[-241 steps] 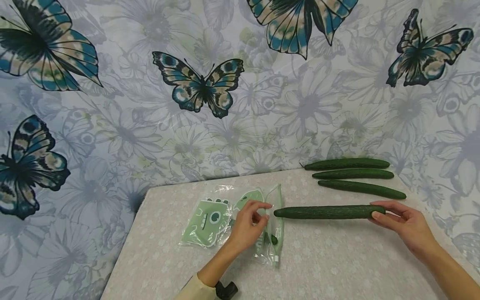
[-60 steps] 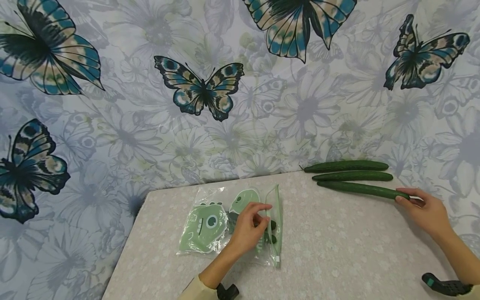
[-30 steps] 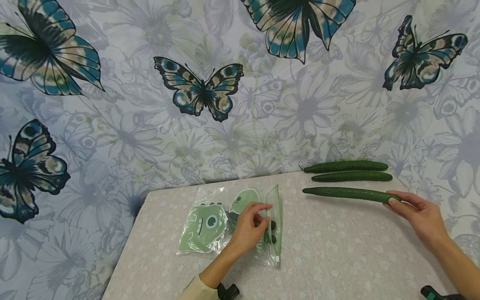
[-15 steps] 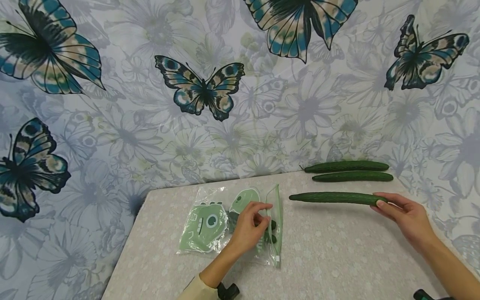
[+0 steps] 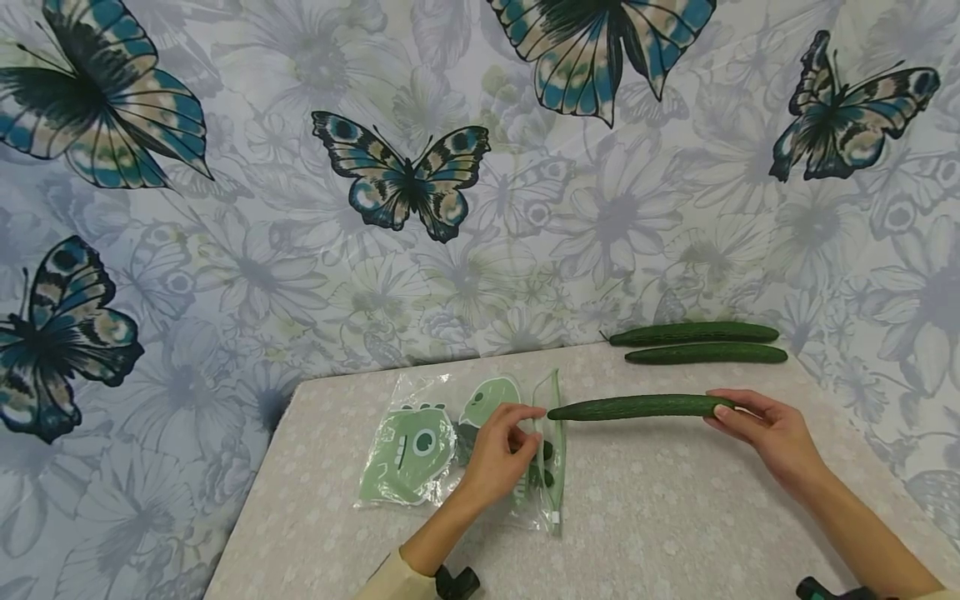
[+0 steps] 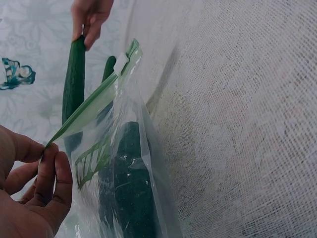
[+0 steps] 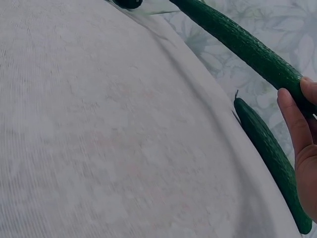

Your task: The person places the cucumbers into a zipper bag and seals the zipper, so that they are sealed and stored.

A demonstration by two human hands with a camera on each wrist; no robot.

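Observation:
My left hand pinches the green edge of a clear zip bag printed with green cartoon dinosaurs. The bag lies on the table; its mouth, with a white slider, faces right. Inside, dark cucumbers show through the plastic. My right hand grips one end of a long green cucumber between thumb and fingers. That cucumber is held above the table, its far tip at the bag's mouth, close to the left fingertips. Whether the tip is inside the opening I cannot tell.
Two more cucumbers, a rear one and a nearer one, lie side by side at the table's back right. A pale patterned cloth covers the table. Behind it hangs a butterfly-print backdrop.
My right hand has lifted the nearest of the back cucumbers and carried it left to the bag's mouth. A cucumber held eight seconds ago is now in the bag. My left hand keeps its pinch.

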